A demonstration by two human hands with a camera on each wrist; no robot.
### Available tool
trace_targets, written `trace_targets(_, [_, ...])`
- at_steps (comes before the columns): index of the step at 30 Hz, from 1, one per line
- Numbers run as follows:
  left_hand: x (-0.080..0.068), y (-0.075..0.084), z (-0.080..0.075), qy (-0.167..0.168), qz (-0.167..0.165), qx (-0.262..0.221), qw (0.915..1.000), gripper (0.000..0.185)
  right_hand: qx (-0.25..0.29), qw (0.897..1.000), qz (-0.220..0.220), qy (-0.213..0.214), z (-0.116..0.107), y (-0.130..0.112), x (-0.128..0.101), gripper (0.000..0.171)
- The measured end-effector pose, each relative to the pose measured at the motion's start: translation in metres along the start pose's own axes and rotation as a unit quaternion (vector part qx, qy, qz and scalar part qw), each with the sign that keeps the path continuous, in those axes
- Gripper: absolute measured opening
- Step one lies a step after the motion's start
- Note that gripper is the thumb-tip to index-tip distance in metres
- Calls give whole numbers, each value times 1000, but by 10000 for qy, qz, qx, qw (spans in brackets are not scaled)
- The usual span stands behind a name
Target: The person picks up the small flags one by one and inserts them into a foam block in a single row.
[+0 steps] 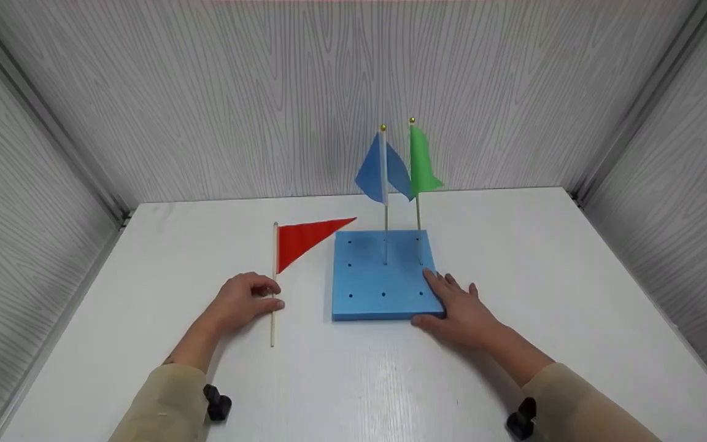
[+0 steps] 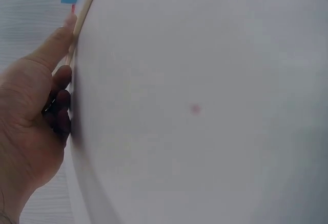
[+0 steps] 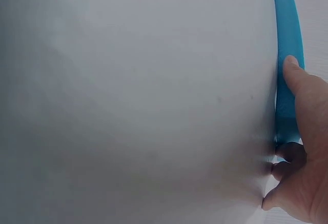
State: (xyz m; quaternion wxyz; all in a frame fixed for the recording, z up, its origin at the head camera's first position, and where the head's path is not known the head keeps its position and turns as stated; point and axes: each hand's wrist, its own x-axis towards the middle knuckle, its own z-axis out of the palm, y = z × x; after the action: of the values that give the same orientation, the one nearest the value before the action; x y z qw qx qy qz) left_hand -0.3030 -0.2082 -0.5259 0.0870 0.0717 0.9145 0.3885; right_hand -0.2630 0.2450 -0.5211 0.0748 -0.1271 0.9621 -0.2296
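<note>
**Two hands at a foam peg board with small flags**

A white table [image 1: 550, 276] with a smooth, faintly glossy top fills the scene, closed in on the left, right and far sides by grey panels [image 1: 218, 104] printed with a wood-grain pattern. No brand, label or writing can be read anywhere.

Near the middle of the table lies a square blue foam board [image 1: 378, 276], thick and matte, with rows of small round holes in its top. Two flags stand upright in its far holes: a blue flag [image 1: 383, 166] on a pale stick and, just to its right, a green flag [image 1: 421, 162] on a wooden stick, each topped with a small gold bead.

The right hand [image 1: 461, 310] rests on the board's near right corner, fingers fairly straight and spread over the top edge; the right wrist view shows the thumb pressed flat against the board's side.

Left of the board, a red flag [image 1: 304, 239] lies flat on the table, a triangular pennant of thin matte sheet pointing right, on a slim round wooden stick [image 1: 274, 319] running near to far. The left hand [image 1: 243, 302] lies over the middle of that stick, fingers curled round it and the thumb laid along it, as the left wrist view shows

Both forearms wear beige sleeves [image 1: 163, 402]
</note>
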Motion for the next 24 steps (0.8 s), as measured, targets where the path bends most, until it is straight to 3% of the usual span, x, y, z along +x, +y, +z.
trace_targets(9, [0,-1,0,188,139,231,9995,11,-12,10000,-33,22,1,1,0,102])
trace_targets(16, [-2,1,-8,238,-22,160,9996,25,-24,10000,29,-25,0,0,0,103])
trace_targets(24, [-2,5,-21,188,-97,346,9992,26,3,10000,36,-19,-1,0,-1,103])
